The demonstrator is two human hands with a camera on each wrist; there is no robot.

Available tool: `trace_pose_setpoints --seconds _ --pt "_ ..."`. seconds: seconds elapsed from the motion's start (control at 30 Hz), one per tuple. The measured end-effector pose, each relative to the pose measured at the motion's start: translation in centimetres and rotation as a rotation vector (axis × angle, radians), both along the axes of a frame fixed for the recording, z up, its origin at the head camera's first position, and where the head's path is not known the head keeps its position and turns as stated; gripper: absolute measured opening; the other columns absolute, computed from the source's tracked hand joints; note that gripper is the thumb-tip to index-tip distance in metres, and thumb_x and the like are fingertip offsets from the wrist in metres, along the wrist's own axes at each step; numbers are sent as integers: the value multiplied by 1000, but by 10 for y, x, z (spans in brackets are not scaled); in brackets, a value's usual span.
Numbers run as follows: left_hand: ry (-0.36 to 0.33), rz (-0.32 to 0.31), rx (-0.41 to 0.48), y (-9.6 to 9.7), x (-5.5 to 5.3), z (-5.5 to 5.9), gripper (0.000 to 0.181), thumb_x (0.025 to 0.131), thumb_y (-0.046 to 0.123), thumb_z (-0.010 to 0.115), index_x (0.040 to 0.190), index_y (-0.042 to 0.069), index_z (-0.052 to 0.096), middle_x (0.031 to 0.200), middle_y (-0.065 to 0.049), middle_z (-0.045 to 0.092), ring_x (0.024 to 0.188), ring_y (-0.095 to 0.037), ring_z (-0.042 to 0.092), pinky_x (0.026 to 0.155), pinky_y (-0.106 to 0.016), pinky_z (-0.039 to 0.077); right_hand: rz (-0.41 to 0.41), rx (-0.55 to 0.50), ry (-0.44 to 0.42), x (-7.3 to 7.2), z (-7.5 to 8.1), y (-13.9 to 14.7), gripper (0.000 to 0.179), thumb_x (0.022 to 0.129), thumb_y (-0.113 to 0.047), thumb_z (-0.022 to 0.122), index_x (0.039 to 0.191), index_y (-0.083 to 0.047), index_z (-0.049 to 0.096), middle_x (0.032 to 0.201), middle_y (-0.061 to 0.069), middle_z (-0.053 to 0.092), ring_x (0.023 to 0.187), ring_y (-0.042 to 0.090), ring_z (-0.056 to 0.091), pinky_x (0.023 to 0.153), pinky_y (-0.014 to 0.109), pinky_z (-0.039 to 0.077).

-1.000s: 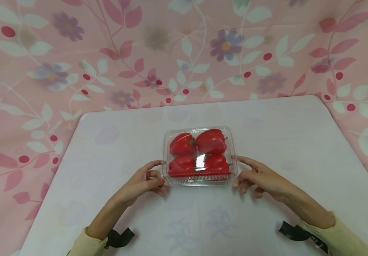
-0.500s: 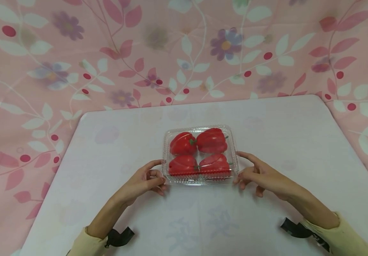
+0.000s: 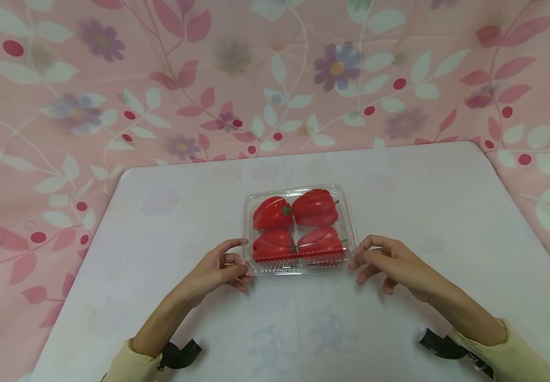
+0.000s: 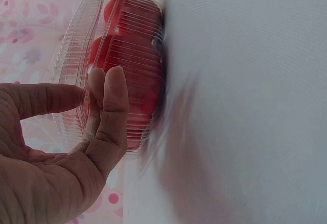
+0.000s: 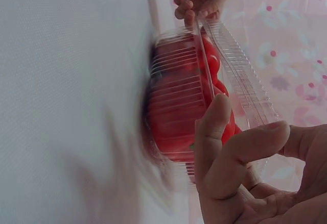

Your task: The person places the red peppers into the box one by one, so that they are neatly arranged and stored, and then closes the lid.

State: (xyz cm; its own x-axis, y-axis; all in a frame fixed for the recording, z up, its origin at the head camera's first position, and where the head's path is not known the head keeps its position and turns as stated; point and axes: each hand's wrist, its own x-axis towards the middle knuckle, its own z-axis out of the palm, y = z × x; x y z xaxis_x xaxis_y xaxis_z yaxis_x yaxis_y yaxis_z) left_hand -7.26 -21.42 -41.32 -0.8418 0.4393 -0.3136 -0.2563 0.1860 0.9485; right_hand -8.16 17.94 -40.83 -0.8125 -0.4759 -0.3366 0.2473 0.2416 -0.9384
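A clear plastic clamshell box lies on the table with several red bell peppers inside. My left hand pinches the rim at its front left corner. At the front right corner my right hand pinches the edge with thumb and bent index finger; its other fingers curl below. The right wrist view shows the lid raised from the base rim on the right side, the gap narrowing towards the left hand. From the left wrist view, the left hand's fingers lie against the ribbed side wall.
The box rests on a white-covered table with rounded far corners. Pink floral cloth hangs behind it and along both sides. Black straps with holders sit at both wrists, next to pale yellow sleeves.
The right index finger, earlier straight along the box's right side, has bent in to the front corner. Glare on the lid has faded and its back edge has shifted slightly away. The left hand stays put.
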Motion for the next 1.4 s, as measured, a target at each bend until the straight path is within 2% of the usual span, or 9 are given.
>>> trace_pose_setpoints --seconds 0.23,0.43,0.63,0.93,1.17,1.4 --pt "3 9 8 0 0 0 58 96 9 59 146 -2 32 100 -33 58 85 -44 66 73 -43 59 14 -15 -33 -1 -1 2 29 101 -25 56 105 4 61 103 22 67 76 26 69 42 22 39" --pt "3 17 24 1 0 -1 58 96 7 60 146 -2 32 100 -37 55 84 -44 66 73 -44 59 22 -33 -24 -4 -3 2 27 98 -19 61 94 8 59 99 23 69 77 21 65 47 23 45" --pt "-2 24 32 2 -1 -1 58 95 6 60 146 -2 32 99 -36 56 84 -43 67 72 -44 59 40 -85 -68 -7 -6 6 24 98 -16 61 92 7 61 103 23 70 81 20 67 53 23 50" --pt "3 23 24 2 -1 -1 58 96 6 60 145 -3 32 98 -38 55 84 -44 66 73 -43 59 -5 -99 -120 -7 -5 5 19 96 -17 64 96 2 67 100 19 72 84 18 72 54 23 53" --pt "3 25 22 2 -1 -1 58 96 6 60 146 -3 32 99 -37 55 84 -44 66 73 -44 59 -37 -118 -159 -6 -5 4 19 97 -19 63 93 -1 67 99 20 72 85 20 73 52 22 53" --pt "-3 31 23 2 -1 -1 58 96 6 60 146 -2 31 99 -37 55 85 -44 67 73 -44 59 -31 -136 -158 -8 -6 5 19 97 -17 63 91 1 67 103 21 72 86 20 73 54 23 54"
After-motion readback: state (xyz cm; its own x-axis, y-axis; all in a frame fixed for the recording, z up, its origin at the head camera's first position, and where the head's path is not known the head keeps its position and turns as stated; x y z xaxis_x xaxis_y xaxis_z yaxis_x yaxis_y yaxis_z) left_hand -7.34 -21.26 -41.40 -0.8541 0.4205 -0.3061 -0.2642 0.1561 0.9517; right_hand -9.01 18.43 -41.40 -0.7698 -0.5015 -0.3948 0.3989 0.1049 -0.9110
